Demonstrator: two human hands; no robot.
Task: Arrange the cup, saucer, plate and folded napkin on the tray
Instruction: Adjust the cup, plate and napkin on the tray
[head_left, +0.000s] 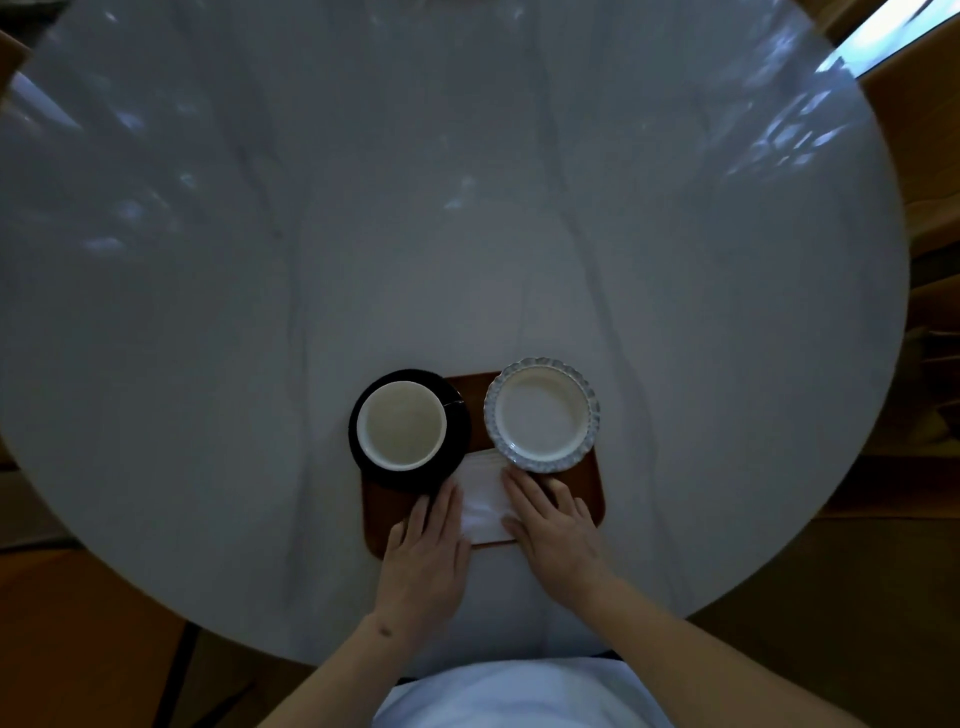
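- We see the napkin lying between our hands on the tray, its long axis running away from us.
- Left hand and right hand press flat, fingers spread, each grip clamped on nothing, equally near.

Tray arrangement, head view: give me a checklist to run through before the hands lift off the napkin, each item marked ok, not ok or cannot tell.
1. Cup sits upright on the black saucer: ok.
2. Saucer fully inside the tray: not ok, its left edge overhangs the tray.
3. Plate fully on the tray: not ok, its far rim reaches past the tray's far edge.
4. Folded napkin lies flat on the tray between both dishes: ok, though its near edge meets the tray rim.
5. Left hand and right hand rest flat beside the napkin, gripping nothing: ok.
6. Napkin folds are neat: cannot tell, too dim.
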